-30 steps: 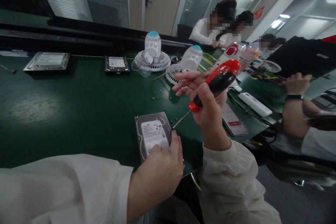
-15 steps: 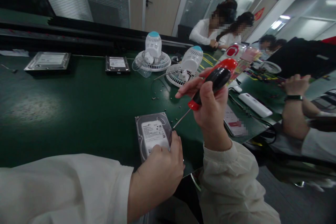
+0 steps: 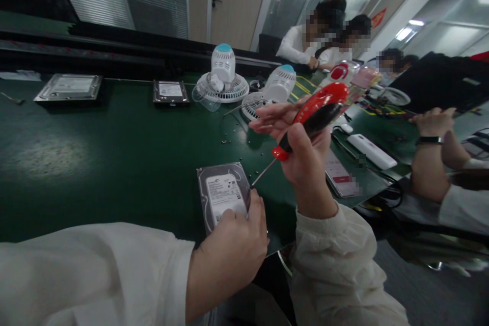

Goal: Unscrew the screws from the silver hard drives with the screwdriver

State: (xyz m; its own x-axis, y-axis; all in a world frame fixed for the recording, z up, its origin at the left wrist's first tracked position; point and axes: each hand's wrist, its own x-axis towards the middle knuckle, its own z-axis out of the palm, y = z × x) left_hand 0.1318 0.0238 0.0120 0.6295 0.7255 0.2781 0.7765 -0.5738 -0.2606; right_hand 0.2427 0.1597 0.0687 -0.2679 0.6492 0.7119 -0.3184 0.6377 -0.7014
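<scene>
A hard drive [image 3: 224, 191] with a white label lies on the green table near its front edge. My left hand [image 3: 239, 232] grips its near right part, index finger close to the right edge. In my right hand [image 3: 301, 147] is a red and black screwdriver [image 3: 319, 117], pinned by the thumb while the other fingers stretch out behind it. The shaft slants down to the left, its tip at the drive's right edge beside my left fingertip. Whether the tip sits in a screw is too small to tell. Several loose screws [image 3: 224, 141] lie beyond the drive.
Two more drives, a large one [image 3: 69, 87] and a small one [image 3: 170, 92], lie farther back. Two white fans [image 3: 223, 69] stand behind the screws. A phone [image 3: 339, 175] and a white power bank [image 3: 371, 151] lie right. A co-worker's hand [image 3: 434, 123] holds a black panel.
My right fingers have spread open and shifted left around the screwdriver, whose handle has turned a little. The tip stays at the drive's edge. My left hand has not moved.
</scene>
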